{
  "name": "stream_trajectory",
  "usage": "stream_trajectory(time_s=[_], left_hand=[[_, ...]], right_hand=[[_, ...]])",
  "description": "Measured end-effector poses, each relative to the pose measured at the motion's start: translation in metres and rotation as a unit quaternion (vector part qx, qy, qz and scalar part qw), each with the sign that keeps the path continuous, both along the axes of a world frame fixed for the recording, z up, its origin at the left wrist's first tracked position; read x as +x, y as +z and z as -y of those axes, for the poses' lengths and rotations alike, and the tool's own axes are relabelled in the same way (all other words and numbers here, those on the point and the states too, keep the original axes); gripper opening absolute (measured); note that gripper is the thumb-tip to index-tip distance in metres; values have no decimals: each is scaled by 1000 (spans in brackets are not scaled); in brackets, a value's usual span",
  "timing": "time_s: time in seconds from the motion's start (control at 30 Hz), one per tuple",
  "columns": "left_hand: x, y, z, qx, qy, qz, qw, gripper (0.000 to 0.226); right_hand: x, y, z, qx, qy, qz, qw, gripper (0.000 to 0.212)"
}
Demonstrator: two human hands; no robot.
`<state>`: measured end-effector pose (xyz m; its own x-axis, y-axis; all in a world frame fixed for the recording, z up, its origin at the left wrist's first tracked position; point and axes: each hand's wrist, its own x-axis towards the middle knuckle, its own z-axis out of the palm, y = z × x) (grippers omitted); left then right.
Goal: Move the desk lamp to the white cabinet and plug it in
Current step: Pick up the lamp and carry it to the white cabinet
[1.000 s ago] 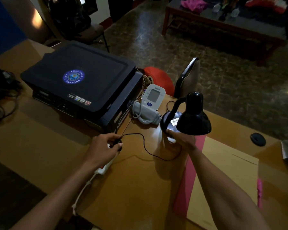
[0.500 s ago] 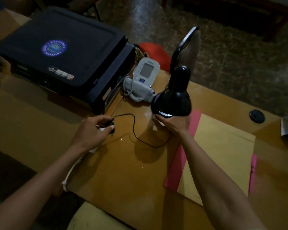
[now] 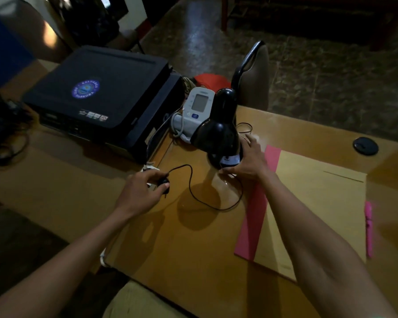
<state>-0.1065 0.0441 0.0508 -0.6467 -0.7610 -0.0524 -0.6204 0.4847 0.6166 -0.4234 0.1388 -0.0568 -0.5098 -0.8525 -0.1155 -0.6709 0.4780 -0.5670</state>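
Note:
A black desk lamp (image 3: 218, 131) stands on the wooden desk (image 3: 193, 244), its shade tipped toward me. My right hand (image 3: 246, 161) grips the lamp's base on its right side. A thin black cord (image 3: 207, 201) loops from the lamp across the desk to a black plug (image 3: 164, 183). My left hand (image 3: 140, 191) pinches that plug, which sits over a white power strip (image 3: 151, 168) mostly hidden by my fingers. No white cabinet is in view.
A black printer (image 3: 101, 97) fills the desk's left. A white blood pressure monitor (image 3: 197, 111) sits behind the lamp. A brown envelope on a pink folder (image 3: 308, 214) lies right, with a pink pen (image 3: 368, 228). A chair back (image 3: 253, 74) stands beyond the desk.
The lamp head has swung round to point toward me, and my right hand has shifted to the right side of the base. My left hand stays on the plug.

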Motion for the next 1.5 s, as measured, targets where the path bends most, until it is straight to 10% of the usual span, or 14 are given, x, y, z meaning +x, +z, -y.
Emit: stream_trajectory(time_s=[0.87, 1.5], left_hand=[[74, 29, -15, 36, -47, -101, 993, 32], [36, 143, -82, 7, -329, -195, 924, 29]], right_hand=[[119, 63, -54, -96, -230, -23, 968, 117], [241, 213, -241, -161, -435, -119, 878, 112]])
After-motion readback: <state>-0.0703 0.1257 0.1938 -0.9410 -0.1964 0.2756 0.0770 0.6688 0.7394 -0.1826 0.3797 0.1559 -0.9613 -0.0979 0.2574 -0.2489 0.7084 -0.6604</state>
